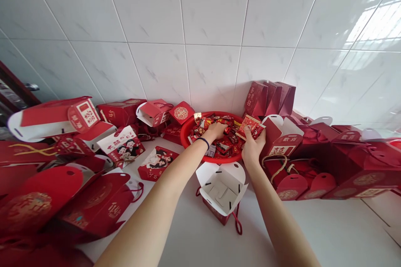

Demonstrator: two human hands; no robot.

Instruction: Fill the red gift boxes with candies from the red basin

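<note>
Plainly, left hand [216, 130]: the fingers are lowered among the wrapped packets [224, 147] in the red basin [184, 137]; whether one is gripped cannot be told, since the fingertips are partly buried.

Right hand [254, 144]: red packets [254, 125] are held between thumb and fingers at the basin's right edge; their number and long axis cannot be made out for certain.

Open box [222, 192]: it is found on the near side of both hands, almost straight back from the left fingers, and back and to the left from the right ones. Its mouth is turned upward; no clear long axis can be read from it.

Nearer hand: the wrapped packets are met by the left; for the open box, neither hand can be judged clearly nearer.

Beside the fingers: an illustrated box [158, 162] is set off left of the left ones; a white-lined box [283, 133] is placed just right of the right ones, with upright red boxes [272, 98] behind it.
</note>
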